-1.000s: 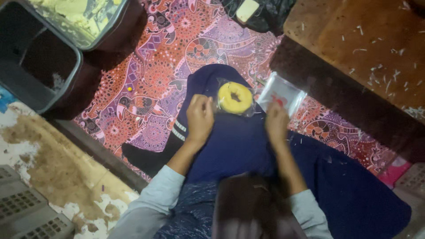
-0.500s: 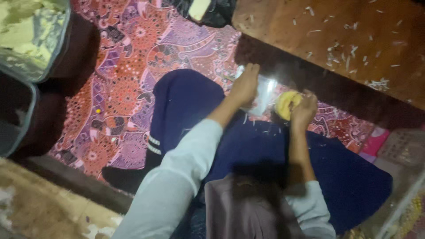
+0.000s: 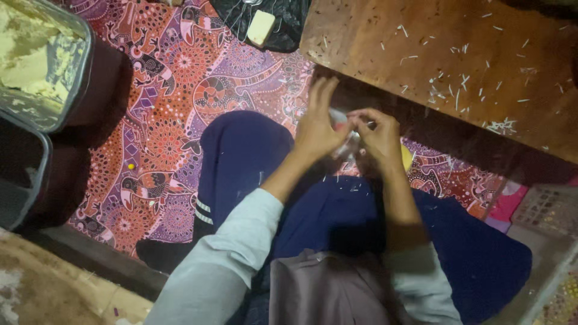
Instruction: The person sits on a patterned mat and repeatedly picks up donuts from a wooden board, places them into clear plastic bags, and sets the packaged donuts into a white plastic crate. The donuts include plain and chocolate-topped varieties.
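Note:
I sit on a patterned mat (image 3: 162, 126) with my knees in dark blue trousers (image 3: 241, 150). My left hand (image 3: 318, 127) and my right hand (image 3: 380, 137) meet just in front of a low wooden table's edge. Between them they pinch a small clear plastic bag (image 3: 348, 143), the left fingers fanned upward and the right fingers curled on it. A round yellow thing (image 3: 407, 158) peeks out from under my right wrist, mostly hidden.
The wooden table (image 3: 457, 54), strewn with pale slivers, fills the upper right. A black bag with a pale block (image 3: 262, 26) lies at the top. A clear tub of yellowish stuff (image 3: 36, 60) and a dark bin (image 3: 18, 180) stand left. A plastic basket (image 3: 545, 210) sits right.
The view swung right. My hands left the yellow round thing on my knee, moved toward the table edge, and both closed on the clear plastic bag.

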